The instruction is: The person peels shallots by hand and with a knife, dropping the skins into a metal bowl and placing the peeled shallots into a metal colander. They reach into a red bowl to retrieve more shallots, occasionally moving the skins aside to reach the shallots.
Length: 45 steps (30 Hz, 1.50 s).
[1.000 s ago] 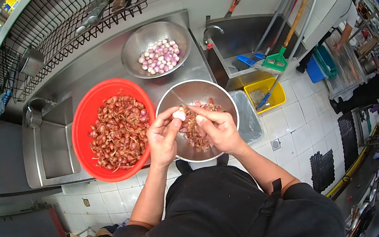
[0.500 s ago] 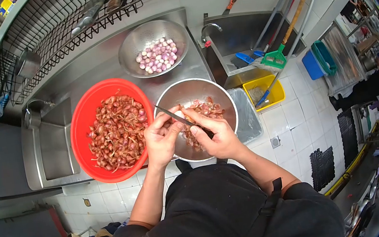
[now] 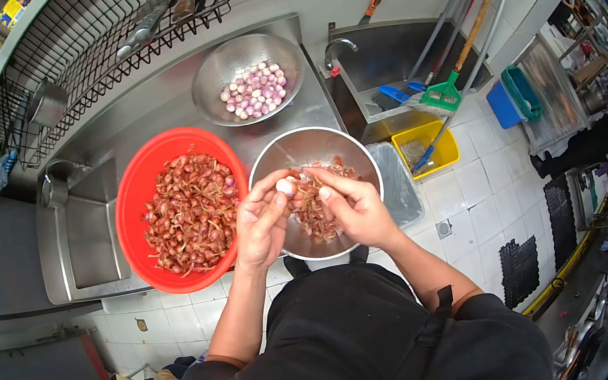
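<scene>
Over a metal bowl [image 3: 290, 145] with reddish skins [image 3: 320, 223] in it, my left hand [image 3: 265, 223] pinches a pale, partly peeled shallot [image 3: 286, 187]. Close beside it, my right hand [image 3: 357, 210] is closed, its thumb and forefinger near strands of skin at the shallot; whether a knife is still in it is hidden. A red basin [image 3: 133, 249] full of unpeeled shallots [image 3: 191, 214] stands to the left. Behind the bowl, a steel colander [image 3: 213, 67] holds peeled white and purple shallots [image 3: 253, 90].
A sink [image 3: 95, 235] is at the left, another [image 3: 397, 52] at the back right. A wire rack [image 3: 99, 55] hangs above the counter. A yellow tub [image 3: 444, 147] and brooms stand at the right. People are at the lower left and far right.
The knife blade that lay across the shallot between my hands no longer shows. My right hand has turned and shifted slightly, and loose skin now shows between my fingers.
</scene>
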Each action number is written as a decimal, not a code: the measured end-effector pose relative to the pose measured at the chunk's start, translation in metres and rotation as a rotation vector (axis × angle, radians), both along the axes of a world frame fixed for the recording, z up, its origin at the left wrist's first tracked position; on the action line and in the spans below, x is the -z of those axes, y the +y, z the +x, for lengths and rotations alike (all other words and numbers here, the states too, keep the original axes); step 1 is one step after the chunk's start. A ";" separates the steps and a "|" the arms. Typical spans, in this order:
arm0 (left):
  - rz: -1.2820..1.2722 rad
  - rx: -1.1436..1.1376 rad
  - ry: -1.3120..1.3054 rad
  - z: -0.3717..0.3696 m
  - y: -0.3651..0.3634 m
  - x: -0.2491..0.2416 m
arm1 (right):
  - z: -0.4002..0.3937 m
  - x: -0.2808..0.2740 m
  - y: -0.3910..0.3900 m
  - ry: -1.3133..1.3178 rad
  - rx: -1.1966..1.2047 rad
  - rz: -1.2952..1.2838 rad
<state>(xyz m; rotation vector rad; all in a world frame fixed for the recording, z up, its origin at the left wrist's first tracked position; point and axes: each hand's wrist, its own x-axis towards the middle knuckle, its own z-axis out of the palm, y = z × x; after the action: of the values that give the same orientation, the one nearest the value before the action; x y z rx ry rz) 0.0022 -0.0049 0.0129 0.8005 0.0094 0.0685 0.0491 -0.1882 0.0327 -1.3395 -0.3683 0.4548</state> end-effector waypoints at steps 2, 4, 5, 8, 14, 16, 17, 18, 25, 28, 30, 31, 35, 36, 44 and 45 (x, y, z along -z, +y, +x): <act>0.062 -0.053 -0.010 0.000 -0.004 0.005 | -0.008 -0.004 0.002 -0.056 -0.048 0.015; 0.124 -0.107 -0.021 -0.001 -0.007 0.007 | -0.011 0.007 0.012 -0.169 -0.011 0.030; 0.177 -0.145 -0.032 -0.001 -0.009 0.008 | -0.012 0.011 0.014 -0.283 0.025 0.046; 0.263 -0.205 -0.055 -0.001 -0.011 0.008 | -0.011 0.001 0.012 -0.353 0.011 -0.021; 0.284 -0.177 -0.021 -0.001 -0.010 0.000 | -0.006 0.006 0.008 -0.127 0.023 -0.045; 0.240 -0.198 -0.016 -0.001 -0.008 -0.001 | -0.005 -0.004 0.004 -0.042 0.028 -0.049; 0.243 -0.198 -0.010 -0.001 -0.006 0.000 | -0.003 -0.006 0.005 -0.044 0.026 -0.049; 0.246 -0.197 -0.002 -0.001 -0.005 0.001 | -0.001 -0.006 0.005 -0.168 0.026 -0.034; 0.305 -0.299 -0.054 -0.002 -0.011 0.000 | -0.014 0.000 0.013 -0.398 0.040 -0.057; 0.328 -0.306 -0.049 -0.004 -0.010 0.000 | -0.013 -0.001 0.013 -0.400 0.051 -0.083; 0.341 -0.267 -0.041 -0.005 -0.009 0.000 | -0.012 -0.001 0.011 -0.391 0.049 -0.083; 0.340 -0.267 -0.042 -0.005 -0.008 0.000 | -0.013 -0.001 0.010 -0.304 0.052 -0.042; 0.232 -0.162 -0.070 -0.003 -0.004 -0.004 | -0.006 -0.001 0.007 -0.098 0.082 -0.054; 0.186 -0.140 -0.067 -0.003 -0.004 -0.005 | -0.005 -0.003 0.006 -0.119 0.072 -0.055; 0.219 -0.147 -0.068 -0.006 -0.007 -0.005 | -0.014 -0.008 0.001 -0.116 -0.082 -0.006; 0.289 -0.159 -0.072 -0.006 -0.009 -0.006 | -0.014 -0.005 0.003 -0.224 -0.075 0.018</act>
<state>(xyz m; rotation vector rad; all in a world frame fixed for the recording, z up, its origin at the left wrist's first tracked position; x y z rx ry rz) -0.0041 -0.0136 0.0190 1.0853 -0.0051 0.2531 0.0355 -0.1851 0.0377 -1.3661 -0.6081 0.3634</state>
